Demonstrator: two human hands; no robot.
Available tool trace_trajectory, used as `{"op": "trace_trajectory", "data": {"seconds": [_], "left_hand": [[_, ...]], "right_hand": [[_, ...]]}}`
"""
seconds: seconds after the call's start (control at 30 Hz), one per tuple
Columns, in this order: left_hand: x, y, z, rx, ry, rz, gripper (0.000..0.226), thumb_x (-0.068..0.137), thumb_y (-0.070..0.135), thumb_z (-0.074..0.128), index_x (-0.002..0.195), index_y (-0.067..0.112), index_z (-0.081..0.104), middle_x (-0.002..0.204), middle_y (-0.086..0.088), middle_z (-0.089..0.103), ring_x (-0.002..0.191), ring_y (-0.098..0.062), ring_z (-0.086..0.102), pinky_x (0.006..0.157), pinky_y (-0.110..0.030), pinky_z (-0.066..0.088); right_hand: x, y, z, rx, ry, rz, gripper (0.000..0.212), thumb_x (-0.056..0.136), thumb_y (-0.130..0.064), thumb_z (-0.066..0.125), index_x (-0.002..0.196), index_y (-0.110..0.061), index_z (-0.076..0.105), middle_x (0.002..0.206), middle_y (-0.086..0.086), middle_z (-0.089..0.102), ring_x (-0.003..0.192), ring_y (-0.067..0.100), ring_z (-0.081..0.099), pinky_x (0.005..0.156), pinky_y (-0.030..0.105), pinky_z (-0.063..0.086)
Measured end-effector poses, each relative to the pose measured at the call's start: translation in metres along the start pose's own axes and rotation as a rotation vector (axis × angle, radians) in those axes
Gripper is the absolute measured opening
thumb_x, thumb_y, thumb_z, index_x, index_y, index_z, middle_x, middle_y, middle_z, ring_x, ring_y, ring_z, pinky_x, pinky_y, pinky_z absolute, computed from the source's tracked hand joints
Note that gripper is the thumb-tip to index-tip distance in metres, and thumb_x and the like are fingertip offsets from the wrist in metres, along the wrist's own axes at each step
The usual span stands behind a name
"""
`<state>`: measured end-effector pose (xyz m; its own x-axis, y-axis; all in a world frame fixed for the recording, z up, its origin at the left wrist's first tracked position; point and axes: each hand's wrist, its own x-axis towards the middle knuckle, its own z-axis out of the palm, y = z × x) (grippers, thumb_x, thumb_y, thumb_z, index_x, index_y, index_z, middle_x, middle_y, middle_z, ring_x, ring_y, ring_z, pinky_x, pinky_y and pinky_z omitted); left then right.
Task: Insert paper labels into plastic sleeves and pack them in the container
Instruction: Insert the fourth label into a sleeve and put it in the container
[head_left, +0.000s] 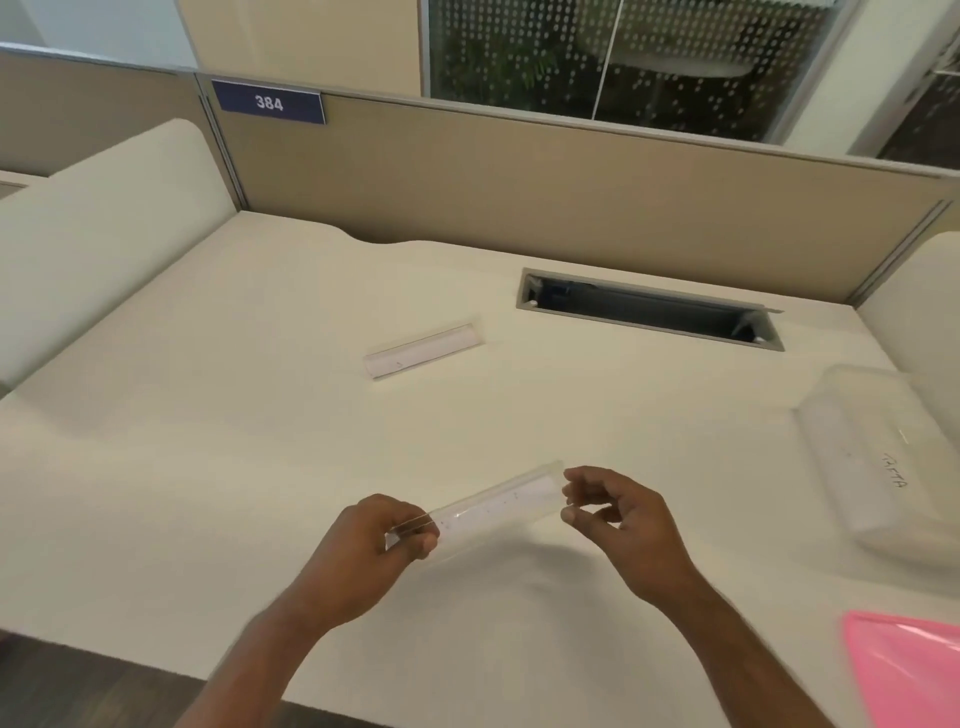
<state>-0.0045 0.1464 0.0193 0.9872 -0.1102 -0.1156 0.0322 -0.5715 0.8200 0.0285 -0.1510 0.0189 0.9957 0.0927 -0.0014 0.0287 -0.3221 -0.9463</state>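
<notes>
The person holds a clear plastic sleeve (493, 512) just above the counter (260, 441), the left hand (374, 545) pinching its near end while the right hand (618, 519) has its fingers (571, 514) curled at the far end, seemingly nipping the edge. It looks light, thin, springy and slick, so the ends seem the safest hold. A second sleeve (423, 351) lies well apart, and the translucent container (872, 457) sits to the right.

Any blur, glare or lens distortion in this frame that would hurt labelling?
Head view: wide-angle bend curves the partition and desk edges; the pink sheet at the lower right is smeared; the clear sleeve held by both hands is faint against the pale desk; lighting soft, no harsh glare.
</notes>
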Motion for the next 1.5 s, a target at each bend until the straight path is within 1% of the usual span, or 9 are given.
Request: {"op": "trace_trajectory", "data": {"seconds": [0.1, 0.3, 0.43, 0.63, 0.9, 1.0, 1.17, 1.37, 1.5], "left_hand": [[0.005, 0.009, 0.006, -0.002, -0.019, 0.025, 0.017, 0.086, 0.026, 0.073, 0.082, 0.042, 0.070, 0.088, 0.024, 0.069, 0.092, 0.003, 0.062, 0.076, -0.016, 0.042], [0.012, 0.024, 0.022, -0.015, 0.005, 0.061, 0.030, 0.080, 0.030, 0.080, 0.084, 0.058, 0.068, 0.090, 0.029, 0.068, 0.091, 0.004, 0.064, 0.077, -0.017, 0.046], [0.016, 0.032, 0.033, -0.072, 0.154, 0.107, 0.027, 0.079, 0.027, 0.081, 0.095, 0.045, 0.070, 0.096, 0.029, 0.070, 0.098, 0.002, 0.063, 0.087, -0.028, 0.050], [0.015, 0.030, 0.043, -0.095, 0.263, 0.164, 0.078, 0.061, 0.048, 0.086, 0.130, 0.045, 0.051, 0.131, 0.028, 0.054, 0.122, 0.003, 0.049, 0.094, -0.021, 0.039], [0.011, 0.031, 0.081, -0.077, 0.281, 0.197, 0.069, 0.066, 0.040, 0.085, 0.125, 0.054, 0.054, 0.137, 0.028, 0.050, 0.126, 0.002, 0.047, 0.093, -0.019, 0.041], [0.011, 0.032, 0.089, -0.061, 0.304, 0.231, 0.065, 0.069, 0.026, 0.088, 0.122, 0.051, 0.060, 0.132, 0.027, 0.056, 0.124, 0.000, 0.050, 0.095, -0.018, 0.042], [0.015, 0.044, 0.096, 0.014, 0.445, 0.458, 0.026, 0.074, 0.015, 0.076, 0.095, 0.030, 0.076, 0.104, 0.024, 0.071, 0.108, -0.007, 0.064, 0.092, -0.021, 0.048], [0.022, 0.055, 0.099, -0.046, 0.442, 0.397, 0.042, 0.073, -0.001, 0.083, 0.088, 0.037, 0.074, 0.093, 0.023, 0.071, 0.092, -0.003, 0.067, 0.080, -0.013, 0.048], [0.026, 0.066, 0.099, -0.150, 0.412, 0.273, 0.043, 0.075, 0.000, 0.081, 0.080, 0.042, 0.075, 0.084, 0.017, 0.075, 0.084, -0.002, 0.068, 0.062, -0.011, 0.047]], "right_hand": [[-0.009, 0.002, -0.009, 0.063, 0.053, 0.084, 0.030, 0.080, -0.013, 0.077, 0.097, -0.037, 0.072, 0.088, -0.005, 0.073, 0.082, 0.009, 0.066, 0.078, 0.036, 0.052], [-0.021, 0.003, -0.025, 0.142, 0.139, 0.183, 0.014, 0.083, -0.012, 0.073, 0.083, -0.025, 0.077, 0.084, -0.006, 0.075, 0.070, 0.002, 0.062, 0.070, 0.027, 0.050], [-0.025, 0.001, -0.037, 0.215, 0.172, 0.206, 0.016, 0.086, -0.010, 0.069, 0.083, -0.024, 0.077, 0.073, -0.006, 0.069, 0.060, 0.007, 0.050, 0.061, 0.024, 0.044], [-0.032, -0.003, -0.066, 0.259, 0.228, 0.216, 0.015, 0.088, -0.010, 0.067, 0.084, -0.020, 0.077, 0.068, -0.005, 0.057, 0.060, 0.013, 0.041, 0.059, 0.022, 0.039], [-0.043, -0.006, -0.092, 0.336, 0.319, 0.317, 0.013, 0.089, -0.011, 0.065, 0.085, -0.015, 0.077, 0.064, -0.014, 0.061, 0.056, 0.011, 0.040, 0.059, 0.022, 0.038], [-0.046, -0.004, -0.099, 0.376, 0.334, 0.349, 0.012, 0.089, -0.010, 0.065, 0.087, -0.012, 0.077, 0.063, -0.013, 0.061, 0.057, 0.016, 0.035, 0.061, 0.026, 0.036], [-0.050, 0.001, -0.104, 0.419, 0.354, 0.414, 0.011, 0.088, -0.009, 0.065, 0.085, -0.009, 0.076, 0.062, -0.013, 0.064, 0.060, 0.018, 0.030, 0.065, 0.027, 0.034], [-0.048, -0.001, -0.109, 0.403, 0.407, 0.409, 0.013, 0.088, -0.012, 0.066, 0.085, -0.015, 0.078, 0.062, -0.016, 0.061, 0.065, 0.014, 0.041, 0.063, 0.025, 0.036], [-0.044, -0.005, -0.115, 0.348, 0.414, 0.357, 0.023, 0.097, -0.020, 0.055, 0.088, -0.017, 0.076, 0.083, -0.007, 0.068, 0.076, 0.013, 0.050, 0.069, 0.024, 0.039]]}}
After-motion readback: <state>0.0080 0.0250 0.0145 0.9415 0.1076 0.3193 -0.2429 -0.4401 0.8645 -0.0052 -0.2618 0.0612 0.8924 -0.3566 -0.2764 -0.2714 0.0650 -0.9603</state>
